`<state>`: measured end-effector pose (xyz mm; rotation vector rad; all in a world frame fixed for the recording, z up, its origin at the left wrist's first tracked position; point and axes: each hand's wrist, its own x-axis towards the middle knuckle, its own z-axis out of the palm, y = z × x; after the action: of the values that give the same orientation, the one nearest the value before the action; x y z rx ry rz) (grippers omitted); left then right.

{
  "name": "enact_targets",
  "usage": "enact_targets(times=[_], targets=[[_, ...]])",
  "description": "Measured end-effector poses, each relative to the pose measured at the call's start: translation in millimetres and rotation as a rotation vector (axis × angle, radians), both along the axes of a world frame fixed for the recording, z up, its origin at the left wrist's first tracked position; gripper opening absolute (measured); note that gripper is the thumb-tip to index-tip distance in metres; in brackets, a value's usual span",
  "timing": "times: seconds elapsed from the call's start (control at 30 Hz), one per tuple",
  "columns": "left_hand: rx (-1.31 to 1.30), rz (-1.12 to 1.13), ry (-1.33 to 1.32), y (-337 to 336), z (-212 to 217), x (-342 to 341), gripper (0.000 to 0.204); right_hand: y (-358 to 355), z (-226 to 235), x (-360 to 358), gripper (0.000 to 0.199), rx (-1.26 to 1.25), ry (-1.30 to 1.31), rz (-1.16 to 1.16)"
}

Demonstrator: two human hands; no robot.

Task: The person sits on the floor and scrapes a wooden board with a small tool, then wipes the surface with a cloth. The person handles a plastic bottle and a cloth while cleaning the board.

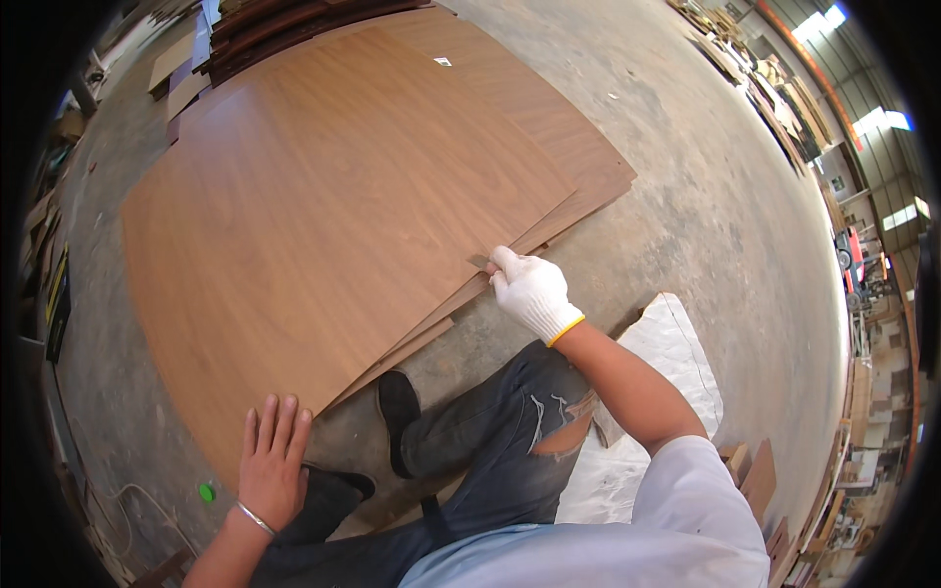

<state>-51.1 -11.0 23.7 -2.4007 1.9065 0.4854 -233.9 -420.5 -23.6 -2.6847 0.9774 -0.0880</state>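
From my feed the gloved right hand (530, 291) is pinching the near edge of the top veneer sheet (323, 225) on the floor stack, probably to peel it loose, while the bare left hand (272, 463) lies flat, fingers together, holding the corner down.

Floor (686, 176): bare grey concrete, scuffed and dusty, ran across the whole space.
Far side: stacks of boards (765, 78) lined the floor's edge.
Upper left: dark wood panels (284, 24) lay piled.
Light: bright skylights (821, 20) sat in the roof at right.
Near right: a white sack (676, 343) lay on the floor.
Lower left: a small green cap (207, 493).
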Motion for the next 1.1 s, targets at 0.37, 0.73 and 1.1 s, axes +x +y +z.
enact_targets(times=[0.37, 0.73, 1.1], targets=[[-0.017, -0.053, -0.040, 6, -4, 11, 0.093, -18, -16, -10, 0.022, 0.338, -0.229, -0.182], [-0.016, -0.058, -0.024, 9, -4, 13, 0.093, 8, 3, 6, 0.026, 0.501, -0.202, -0.230], [0.000, -0.075, -0.037, 7, 2, 15, 0.087, 75, -24, 22, 0.024, 0.478, -0.259, -0.114]])
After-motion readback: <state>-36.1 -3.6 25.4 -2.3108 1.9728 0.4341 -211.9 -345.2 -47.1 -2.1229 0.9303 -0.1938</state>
